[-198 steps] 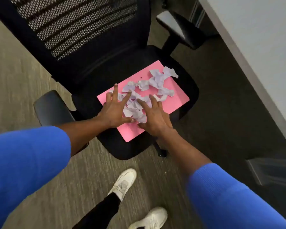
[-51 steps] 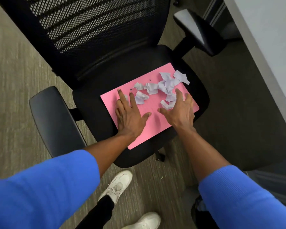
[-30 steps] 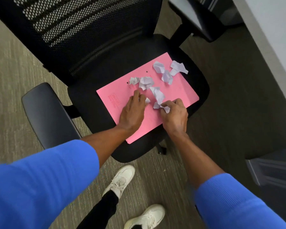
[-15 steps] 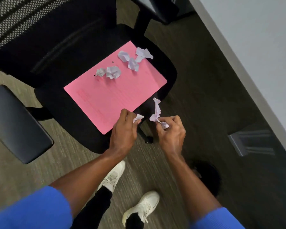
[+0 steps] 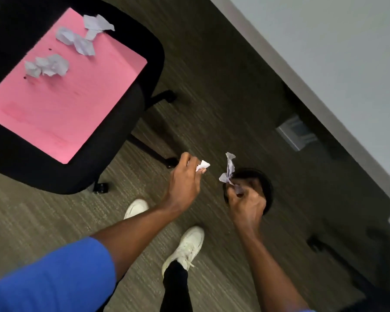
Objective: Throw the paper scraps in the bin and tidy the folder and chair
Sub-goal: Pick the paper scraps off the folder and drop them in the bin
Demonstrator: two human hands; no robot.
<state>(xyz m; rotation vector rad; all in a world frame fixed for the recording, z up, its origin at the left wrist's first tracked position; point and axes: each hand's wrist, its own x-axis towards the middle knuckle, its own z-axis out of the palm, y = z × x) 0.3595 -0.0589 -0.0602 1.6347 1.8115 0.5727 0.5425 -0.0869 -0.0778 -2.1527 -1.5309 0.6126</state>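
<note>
Overhead, left grip [image 5: 185, 179] pinching a paper scrap [image 5: 202, 165], right grip [image 5: 245, 199] clutching scraps [image 5: 228, 171] above the bin [image 5: 269, 185]

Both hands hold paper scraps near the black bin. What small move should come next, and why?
Probably open the right hand, since it is already above the bin. The left hand is beside it and must first move over the opening.

Carpet, shoes and a grey tabletop

White shoes [image 5: 185, 246] stand on striped carpet [image 5: 43, 217] below the fingers; the tabletop [image 5: 336, 41] lies beyond.
</note>
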